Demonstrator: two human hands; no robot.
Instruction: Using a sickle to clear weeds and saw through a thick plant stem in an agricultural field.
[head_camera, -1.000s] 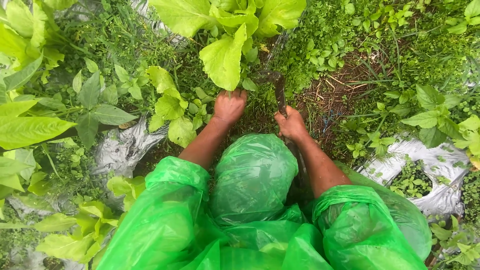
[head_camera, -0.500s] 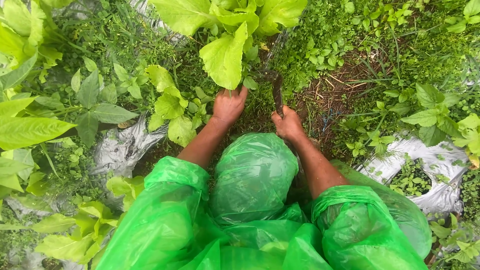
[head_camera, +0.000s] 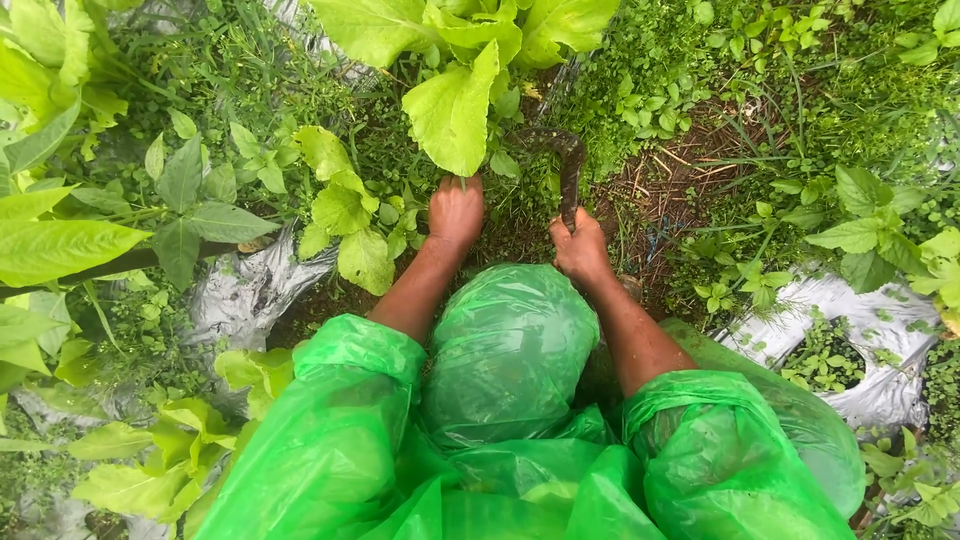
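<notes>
I am crouched over a weedy garden bed in a green plastic raincoat (head_camera: 510, 400). My left hand (head_camera: 456, 208) is closed around a tuft of weeds at the base of a large light-green leafy plant (head_camera: 455, 100). My right hand (head_camera: 580, 245) grips the handle of a dark curved sickle (head_camera: 565, 160), whose blade arcs up and to the left over the ground just beyond my hands. Bare brown soil (head_camera: 660, 195) shows to the right of the sickle.
Grey plastic mulch sheeting (head_camera: 850, 310) lies at the right with small plants in its hole, and more sheeting (head_camera: 235, 300) at the left. Broad-leaved plants (head_camera: 60, 240) crowd the left side. Dense low weeds (head_camera: 800, 80) cover the upper right.
The sickle has lifted and now shows plainly, with its curved blade above my right hand. My left hand stays on the weeds with hardly any shift.
</notes>
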